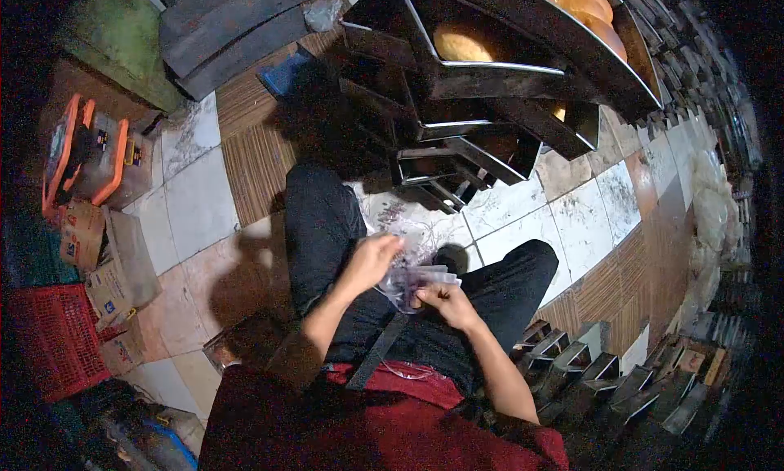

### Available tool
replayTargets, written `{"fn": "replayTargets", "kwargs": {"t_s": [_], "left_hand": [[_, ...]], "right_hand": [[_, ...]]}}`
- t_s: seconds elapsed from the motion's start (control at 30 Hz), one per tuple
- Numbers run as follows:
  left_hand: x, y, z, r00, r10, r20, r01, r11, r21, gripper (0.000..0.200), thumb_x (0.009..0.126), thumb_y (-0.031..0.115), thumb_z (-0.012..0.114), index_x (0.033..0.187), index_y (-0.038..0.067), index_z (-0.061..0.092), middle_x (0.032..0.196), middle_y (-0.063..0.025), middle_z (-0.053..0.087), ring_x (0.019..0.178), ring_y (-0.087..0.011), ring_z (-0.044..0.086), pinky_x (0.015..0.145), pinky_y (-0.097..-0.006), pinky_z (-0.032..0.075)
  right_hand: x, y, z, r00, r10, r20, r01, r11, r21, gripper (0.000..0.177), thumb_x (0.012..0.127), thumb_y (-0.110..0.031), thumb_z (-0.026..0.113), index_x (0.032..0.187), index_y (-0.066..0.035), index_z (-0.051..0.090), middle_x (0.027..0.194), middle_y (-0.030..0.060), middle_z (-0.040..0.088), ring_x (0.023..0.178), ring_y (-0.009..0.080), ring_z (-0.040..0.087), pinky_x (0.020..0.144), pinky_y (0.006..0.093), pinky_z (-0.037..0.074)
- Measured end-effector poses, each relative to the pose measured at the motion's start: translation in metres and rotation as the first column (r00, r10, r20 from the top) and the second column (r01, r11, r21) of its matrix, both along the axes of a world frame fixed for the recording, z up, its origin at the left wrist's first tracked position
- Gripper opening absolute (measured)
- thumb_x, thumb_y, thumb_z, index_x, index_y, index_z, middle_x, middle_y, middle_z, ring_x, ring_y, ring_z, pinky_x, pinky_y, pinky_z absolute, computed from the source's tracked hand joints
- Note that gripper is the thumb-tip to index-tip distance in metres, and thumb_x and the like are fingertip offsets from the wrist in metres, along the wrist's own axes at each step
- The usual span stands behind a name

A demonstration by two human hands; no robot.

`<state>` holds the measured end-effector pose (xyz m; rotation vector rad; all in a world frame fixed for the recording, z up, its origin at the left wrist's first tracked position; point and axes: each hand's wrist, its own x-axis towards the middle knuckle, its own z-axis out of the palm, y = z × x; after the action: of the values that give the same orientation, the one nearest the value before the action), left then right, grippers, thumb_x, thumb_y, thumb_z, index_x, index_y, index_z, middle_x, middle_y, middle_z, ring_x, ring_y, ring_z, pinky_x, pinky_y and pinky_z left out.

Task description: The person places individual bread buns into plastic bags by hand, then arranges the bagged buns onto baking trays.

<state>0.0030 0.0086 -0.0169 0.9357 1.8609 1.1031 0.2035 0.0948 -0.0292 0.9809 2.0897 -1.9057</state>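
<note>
Over my lap, a bundle of clear plastic bags with purplish print fans out between my two hands. My right hand is closed on the near edge of the bundle, thumb on top. Just up and to the left, my left hand has its fingers pinched together on a thin see-through bag that lifts away from the bundle. That bag's outline is blurred against the floor tiles.
Dark metal bread pans stand stacked in front of my knees, some with baked loaves. More pans lie at lower right. To the left are orange-handled containers, cardboard boxes and a red crate.
</note>
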Motion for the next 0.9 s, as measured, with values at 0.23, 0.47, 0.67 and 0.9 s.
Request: {"fn": "replayTargets", "kwargs": {"t_s": [0.23,0.47,0.67,0.9], "left_hand": [[0.005,-0.002,-0.009,0.640,0.021,0.768,-0.025,1.000,-0.006,0.018,0.086,0.011,0.053,0.095,-0.004,0.057,0.078,-0.0082,0.062,0.074,-0.0189,0.062,0.063,-0.0296,0.052],[0.012,0.010,-0.019,0.887,0.070,0.456,-0.085,0.996,0.012,0.020,0.082,0.016,0.061,0.078,-0.003,0.057,0.066,-0.0054,0.058,0.056,-0.0101,0.053,0.048,-0.0261,0.046],[0.009,0.016,0.002,0.980,0.089,0.179,-0.101,0.993,0.054,0.027,0.082,0.024,0.062,0.070,0.000,0.057,0.057,-0.0004,0.052,0.054,-0.0060,0.041,0.049,-0.0263,0.037],[-0.018,0.006,0.016,0.816,-0.082,0.573,-0.232,0.861,0.453,0.015,0.082,0.000,0.048,0.087,0.002,0.063,0.113,-0.0110,0.055,0.106,-0.0188,0.052,0.087,-0.0292,0.042]], "right_hand": [[0.012,0.055,-0.005,0.539,-0.822,-0.181,0.671,0.550,-0.498,0.013,0.087,-0.012,0.053,0.082,-0.002,0.060,0.080,0.0026,0.061,0.072,0.0126,0.054,0.069,0.0238,0.042],[-0.024,0.062,0.028,0.835,-0.533,-0.139,0.389,0.393,0.833,0.026,0.090,-0.018,0.044,0.079,0.004,0.053,0.064,0.0228,0.055,0.055,0.0341,0.056,0.052,0.0381,0.042],[-0.043,0.085,0.073,0.811,-0.550,-0.199,0.473,0.416,0.776,0.030,0.091,-0.021,0.046,0.072,0.002,0.051,0.049,0.0145,0.047,0.040,0.0203,0.040,0.043,0.0325,0.035],[-0.026,0.077,0.135,0.966,0.052,-0.253,0.028,0.953,0.302,0.012,0.079,-0.006,0.059,0.090,-0.001,0.060,0.085,0.0082,0.057,0.085,0.0181,0.056,0.078,0.0289,0.043]]}}
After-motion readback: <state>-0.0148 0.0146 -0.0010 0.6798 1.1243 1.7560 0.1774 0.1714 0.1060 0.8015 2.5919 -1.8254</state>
